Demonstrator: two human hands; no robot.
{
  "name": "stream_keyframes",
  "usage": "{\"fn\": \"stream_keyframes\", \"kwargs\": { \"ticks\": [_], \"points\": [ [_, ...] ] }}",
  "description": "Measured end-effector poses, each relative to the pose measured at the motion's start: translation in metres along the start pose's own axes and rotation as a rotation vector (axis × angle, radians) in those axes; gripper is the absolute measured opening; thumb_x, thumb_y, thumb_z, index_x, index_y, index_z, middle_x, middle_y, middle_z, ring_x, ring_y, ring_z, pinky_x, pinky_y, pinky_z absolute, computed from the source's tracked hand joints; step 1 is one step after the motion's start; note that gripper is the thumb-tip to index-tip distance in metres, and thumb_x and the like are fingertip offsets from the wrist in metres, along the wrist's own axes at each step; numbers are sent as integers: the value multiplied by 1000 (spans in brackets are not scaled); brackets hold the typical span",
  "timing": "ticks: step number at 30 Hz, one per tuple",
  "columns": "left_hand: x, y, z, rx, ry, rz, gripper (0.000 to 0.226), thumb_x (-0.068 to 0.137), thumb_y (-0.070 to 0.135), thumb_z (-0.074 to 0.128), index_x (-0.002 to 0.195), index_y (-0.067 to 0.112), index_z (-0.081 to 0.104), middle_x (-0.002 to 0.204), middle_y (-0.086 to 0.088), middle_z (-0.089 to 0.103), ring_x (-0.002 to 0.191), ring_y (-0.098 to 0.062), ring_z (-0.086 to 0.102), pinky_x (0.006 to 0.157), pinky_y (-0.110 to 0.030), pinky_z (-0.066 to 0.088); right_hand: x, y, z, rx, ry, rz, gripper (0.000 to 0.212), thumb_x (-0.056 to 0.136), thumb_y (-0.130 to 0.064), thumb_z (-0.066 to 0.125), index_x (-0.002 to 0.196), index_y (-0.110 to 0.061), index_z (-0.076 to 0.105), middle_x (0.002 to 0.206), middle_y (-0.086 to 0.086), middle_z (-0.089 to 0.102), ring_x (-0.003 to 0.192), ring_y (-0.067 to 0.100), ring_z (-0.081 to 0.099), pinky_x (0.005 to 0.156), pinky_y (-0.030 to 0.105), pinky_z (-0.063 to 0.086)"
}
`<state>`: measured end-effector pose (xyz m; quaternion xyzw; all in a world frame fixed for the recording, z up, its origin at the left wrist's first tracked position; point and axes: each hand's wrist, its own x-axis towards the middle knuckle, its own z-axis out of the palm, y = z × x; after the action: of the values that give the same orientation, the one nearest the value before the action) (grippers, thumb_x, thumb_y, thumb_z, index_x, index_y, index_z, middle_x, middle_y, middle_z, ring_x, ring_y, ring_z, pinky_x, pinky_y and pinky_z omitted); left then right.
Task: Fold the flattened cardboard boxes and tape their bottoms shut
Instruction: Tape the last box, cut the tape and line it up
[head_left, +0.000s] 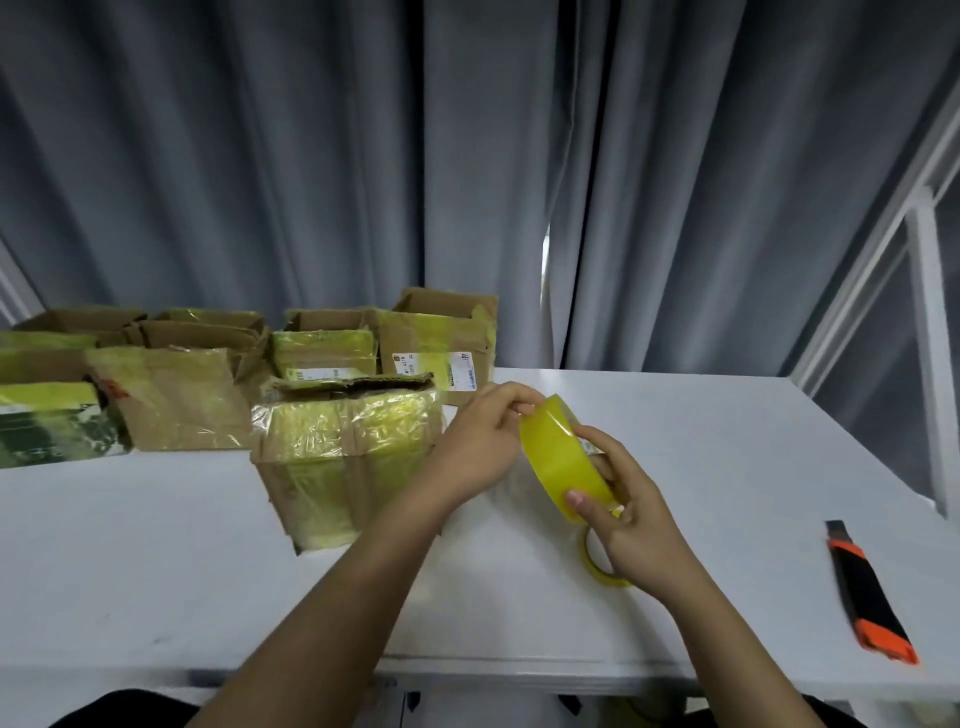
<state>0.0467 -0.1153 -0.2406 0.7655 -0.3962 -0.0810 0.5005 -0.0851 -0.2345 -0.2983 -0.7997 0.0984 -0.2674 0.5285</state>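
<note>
Hands (545, 478) around glossy yellow tape roll (563, 457)

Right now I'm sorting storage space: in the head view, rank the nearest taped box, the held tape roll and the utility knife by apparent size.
1. Nearest taped box
2. Tape roll and utility knife: look similar; the knife lies nearer the camera, so unsure.
</note>
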Motion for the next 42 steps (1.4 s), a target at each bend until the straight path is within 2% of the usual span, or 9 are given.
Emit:
{"fn": "stream_keyframes", "kwargs": {
  "ticks": [5,12,15,18,23,32,35,39,42],
  "points": [
    [-4,8,-6,-20,-36,-71,43,88,-1,45,72,36,60,107,-5,58,101,-13,52,88,-24,39,-5,-4,-7,19,-57,-26,56,88,-11,67,134,-34,46,138,-11,49,119,0,51,89,13,44],
    [-15,23,-16,-106,-147,-45,8,75,25,47,72,25,55,83,5,53,85,-13,49,83,-30,37,-11,-8,-6,48,-92,-15,56,83,-27,64,132,-44,45,139,-11,49,122,7,51,90,16,45],
    [-18,27,-21,-122,-198,-29,11,73,35,50,70,25,54,79,7,52,84,-12,49,84,-32,37,-14,-7,-4,63,-108,-3,55,86,-21,66,130,-48,46,137,-8,51,122,9,51,89,16,45],
    [-24,28,-19,-78,-187,12,33,82,47,65,68,22,49,68,7,46,68,-8,43,68,-27,35,-16,-9,-3,75,-118,18,57,89,-10,65,127,-49,47,126,-4,57,109,3,56,80,11,44],
    [-24,23,-16,-27,-123,70,29,87,22,66,68,21,44,63,8,38,56,-2,33,57,-17,31,-15,-8,-1,77,-121,21,59,89,-9,66,126,-51,47,118,-1,60,102,6,58,78,15,46],
    [-30,7,-15,167,-131,54,15,99,24,45,84,28,45,74,8,44,65,1,41,64,-21,33,-11,-2,7,-28,-134,41,57,78,-42,64,129,-57,43,125,-5,58,118,10,54,97,39,49],
    [-29,6,-11,289,-24,158,10,99,23,46,92,24,52,84,6,51,82,-10,46,75,-29,39,-11,-2,8,-48,-94,47,55,77,-50,64,128,-54,45,118,-11,60,110,10,57,92,38,50],
    [-27,16,-3,662,164,402,19,94,30,46,86,18,59,82,3,53,77,-21,50,65,-32,38,-11,-3,14,21,65,69,30,85,-39,69,109,-43,53,64,-11,50,63,12,49,64,36,46],
    [-26,38,7,760,212,548,21,89,32,45,79,19,59,76,3,54,70,-20,52,62,-26,28,-9,1,22,60,218,191,14,89,-40,63,97,-34,53,78,-3,61,71,12,58,70,34,48]
  ]
}}
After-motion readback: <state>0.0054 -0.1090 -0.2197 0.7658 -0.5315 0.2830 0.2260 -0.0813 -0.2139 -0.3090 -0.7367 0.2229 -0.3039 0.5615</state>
